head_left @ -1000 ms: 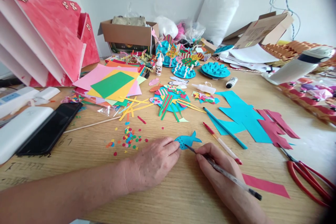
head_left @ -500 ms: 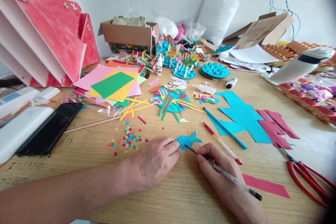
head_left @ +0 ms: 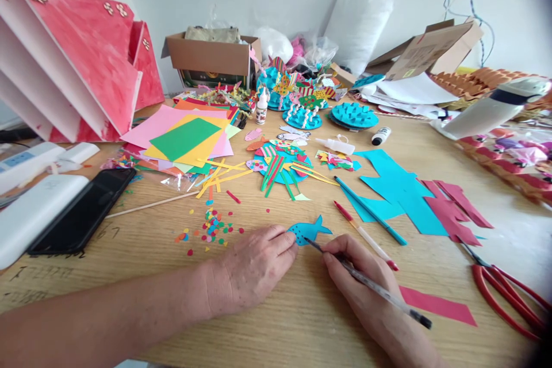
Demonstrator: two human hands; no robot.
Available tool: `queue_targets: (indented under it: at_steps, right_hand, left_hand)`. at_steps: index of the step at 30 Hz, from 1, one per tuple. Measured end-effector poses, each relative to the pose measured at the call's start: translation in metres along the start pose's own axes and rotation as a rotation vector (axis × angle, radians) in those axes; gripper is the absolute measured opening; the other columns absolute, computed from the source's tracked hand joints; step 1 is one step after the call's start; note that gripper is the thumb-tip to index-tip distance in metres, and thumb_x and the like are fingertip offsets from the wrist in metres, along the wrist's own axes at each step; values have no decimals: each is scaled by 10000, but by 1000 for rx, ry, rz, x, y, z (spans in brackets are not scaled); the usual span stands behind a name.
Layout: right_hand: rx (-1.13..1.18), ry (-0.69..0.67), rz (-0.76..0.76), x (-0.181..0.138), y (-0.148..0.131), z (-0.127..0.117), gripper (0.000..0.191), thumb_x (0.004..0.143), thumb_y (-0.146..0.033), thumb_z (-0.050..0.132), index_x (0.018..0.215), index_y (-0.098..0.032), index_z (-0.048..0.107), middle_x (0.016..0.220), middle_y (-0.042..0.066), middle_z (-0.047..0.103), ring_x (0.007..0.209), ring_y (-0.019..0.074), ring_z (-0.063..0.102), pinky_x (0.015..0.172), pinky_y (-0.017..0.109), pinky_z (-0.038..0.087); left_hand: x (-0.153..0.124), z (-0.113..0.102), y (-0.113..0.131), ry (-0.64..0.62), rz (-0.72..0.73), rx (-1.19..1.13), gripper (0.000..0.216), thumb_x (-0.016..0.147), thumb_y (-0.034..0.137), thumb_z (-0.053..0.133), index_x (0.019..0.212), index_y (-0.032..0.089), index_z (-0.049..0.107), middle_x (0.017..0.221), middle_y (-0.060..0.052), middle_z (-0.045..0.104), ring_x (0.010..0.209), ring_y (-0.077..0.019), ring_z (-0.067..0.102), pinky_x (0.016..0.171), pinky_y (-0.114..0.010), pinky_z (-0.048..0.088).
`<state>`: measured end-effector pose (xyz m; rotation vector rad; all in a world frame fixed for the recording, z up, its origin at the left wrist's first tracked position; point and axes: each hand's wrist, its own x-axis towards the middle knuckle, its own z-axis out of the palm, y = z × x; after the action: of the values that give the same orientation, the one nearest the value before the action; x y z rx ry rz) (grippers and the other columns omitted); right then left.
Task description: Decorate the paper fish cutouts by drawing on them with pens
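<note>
A blue paper fish [head_left: 307,231] with dark dots on its front half lies flat on the wooden table. My left hand [head_left: 263,261] has its fingers pressed together over the fish's head end, pinning it; that end is partly hidden beneath them. Between thumb and fingers, my right hand [head_left: 366,282] grips a clear-barrelled black pen [head_left: 379,292], its tip touching the fish's body. Behind my right hand lie a red pen [head_left: 362,233] and a blue felt-tip pen [head_left: 371,211]. Small coloured paper dots [head_left: 213,224] are scattered left of the fish.
Red-handled scissors [head_left: 504,287] and a red paper strip [head_left: 440,303] lie at right. Cut blue paper [head_left: 397,192] sits beyond them. A decorated blue disc [head_left: 284,169] is in the middle, coloured sheets [head_left: 185,138] behind left, a phone [head_left: 81,211] at far left.
Almost nothing differs. The fish stays under my left fingers and the pen tip remains on it; only a very slight shift of the right hand shows.
</note>
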<state>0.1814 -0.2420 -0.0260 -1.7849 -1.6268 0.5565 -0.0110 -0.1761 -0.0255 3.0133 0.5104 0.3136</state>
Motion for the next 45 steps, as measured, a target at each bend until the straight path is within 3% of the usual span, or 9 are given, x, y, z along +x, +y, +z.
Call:
queue_targets:
  at_steps: [39, 45]
  right_hand:
    - [-1, 2, -5, 4, -10, -2, 127, 747, -265, 463, 663, -217, 546, 492, -43, 519, 441, 115, 480, 430, 227, 359]
    - [129, 53, 75, 3, -5, -2, 121, 742, -299, 504, 668, -215, 550, 553, -28, 545, 464, 116, 477, 437, 230, 365]
  left_hand:
    - [1, -5, 1, -29, -2, -10, 228, 893, 87, 406, 1023, 83, 594, 1052, -99, 568, 956, -208, 501, 889, -329, 461]
    - [1, -3, 0, -18, 2, -2, 211, 883, 88, 424, 1016, 94, 588, 1052, -95, 564, 974, -208, 498, 906, -328, 450]
